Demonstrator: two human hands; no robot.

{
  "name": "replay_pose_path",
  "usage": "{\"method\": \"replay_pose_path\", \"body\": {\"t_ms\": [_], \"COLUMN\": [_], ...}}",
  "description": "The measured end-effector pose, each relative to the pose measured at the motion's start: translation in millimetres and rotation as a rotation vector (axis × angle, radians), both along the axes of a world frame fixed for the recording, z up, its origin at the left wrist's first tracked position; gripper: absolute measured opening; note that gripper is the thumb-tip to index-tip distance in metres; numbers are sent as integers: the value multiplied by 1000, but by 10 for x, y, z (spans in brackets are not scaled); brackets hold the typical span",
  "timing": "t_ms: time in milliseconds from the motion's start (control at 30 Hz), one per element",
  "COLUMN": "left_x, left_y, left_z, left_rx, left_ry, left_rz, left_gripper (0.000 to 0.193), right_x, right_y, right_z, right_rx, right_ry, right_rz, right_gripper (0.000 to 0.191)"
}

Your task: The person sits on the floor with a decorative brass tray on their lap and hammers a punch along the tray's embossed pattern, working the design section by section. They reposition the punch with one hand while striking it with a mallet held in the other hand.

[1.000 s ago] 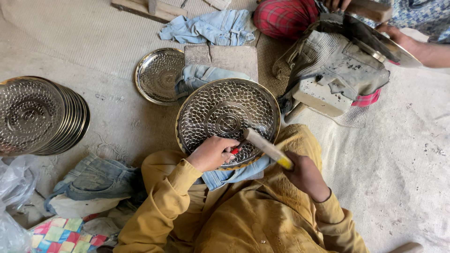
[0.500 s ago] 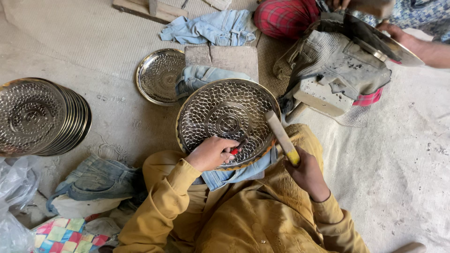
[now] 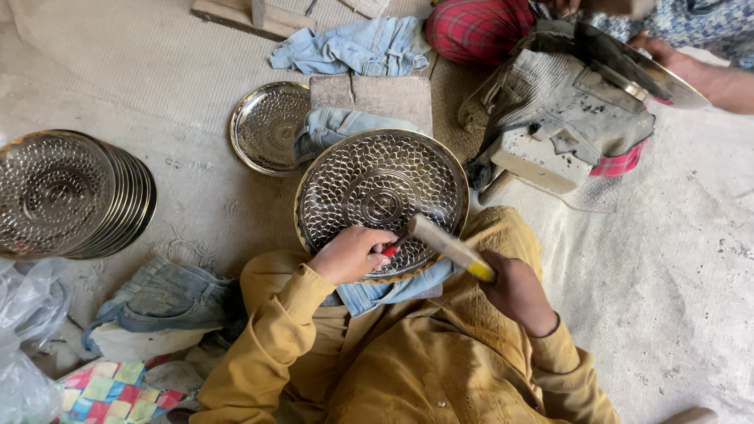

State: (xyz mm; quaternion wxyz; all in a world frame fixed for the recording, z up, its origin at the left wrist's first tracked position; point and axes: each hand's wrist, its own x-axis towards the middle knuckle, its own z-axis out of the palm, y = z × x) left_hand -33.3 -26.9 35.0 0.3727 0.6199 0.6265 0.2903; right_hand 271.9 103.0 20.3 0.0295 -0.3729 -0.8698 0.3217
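A round metal plate (image 3: 381,192) with a hammered scale pattern rests in front of me on a folded denim cloth (image 3: 377,292). At the plate's near edge, my left hand (image 3: 349,253) pinches a small red-handled punch (image 3: 393,247) against the metal. My right hand (image 3: 514,290) grips a wooden hammer (image 3: 448,245) with a yellow handle end; its head is down beside the punch. My sleeves and lap are mustard yellow.
A stack of similar patterned plates (image 3: 67,192) lies at the left. Another single plate (image 3: 267,126) sits beyond, next to a stone block (image 3: 373,96) and denim rags. Another person at top right holds a plate (image 3: 644,67) over a padded block (image 3: 542,161).
The hammer swung up and to the right half a second ago, and has now come back down toward the punch. My left hand stays at the plate's near edge.
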Motion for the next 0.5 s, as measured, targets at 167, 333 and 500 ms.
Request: {"method": "replay_pose_path", "body": {"t_ms": [167, 333, 500], "left_x": [16, 24, 75], "left_y": [-32, -213, -419], "left_z": [55, 37, -97], "left_rx": [-49, 178, 259], "left_ry": [47, -435, -769], "left_rz": [46, 482, 672], "left_gripper": [35, 28, 37], "right_x": [-20, -53, -422], "right_y": [-68, -234, -486], "right_z": [38, 31, -265], "right_rx": [105, -61, -555], "right_ry": [178, 584, 1215], "right_rz": [-31, -156, -8], "right_gripper": [35, 20, 18]}}
